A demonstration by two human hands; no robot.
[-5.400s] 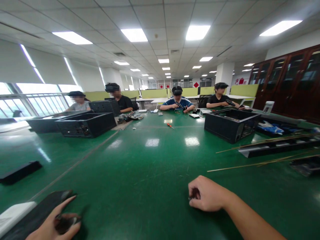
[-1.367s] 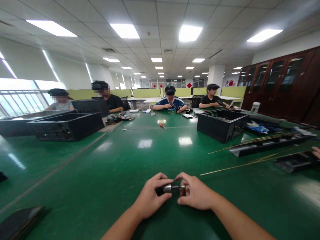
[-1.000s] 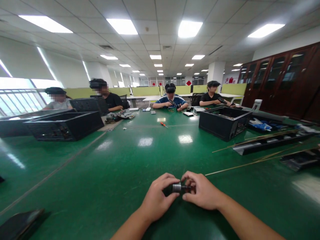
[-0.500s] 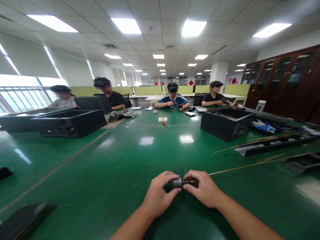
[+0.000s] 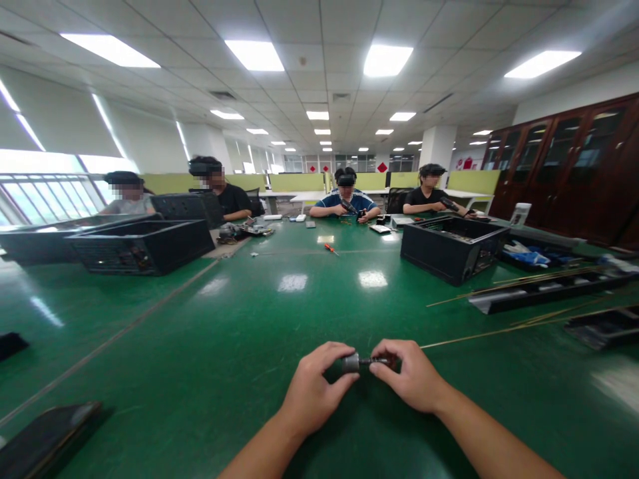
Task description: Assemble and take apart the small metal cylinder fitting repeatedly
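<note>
Over the green table, near its front, my left hand [image 5: 322, 382] curls thumb and fingers around a short silver-grey metal cylinder [image 5: 351, 362]. A thin dark rod [image 5: 367, 361] extends from the cylinder's right side. My right hand [image 5: 410, 374] pinches the rod's far end between thumb and fingers, and its tip is partly hidden there. Cylinder and rod lie roughly level and in line. The cylinder's left part is hidden behind my left fingers.
Computer cases [image 5: 144, 246] stand at the left, and another black case [image 5: 452, 246] at the right. Thin brass-coloured rods [image 5: 479, 340] reach toward my right hand. An orange screwdriver [image 5: 329, 248] lies mid-table. A dark flat object [image 5: 50, 436] lies at front left. Co-workers [image 5: 345, 199] sit across.
My right hand has shifted slightly right, widening the gap between the hands. The cylinder has moved slightly left and the rod's ridged part shows less. The co-workers look nearly unchanged.
</note>
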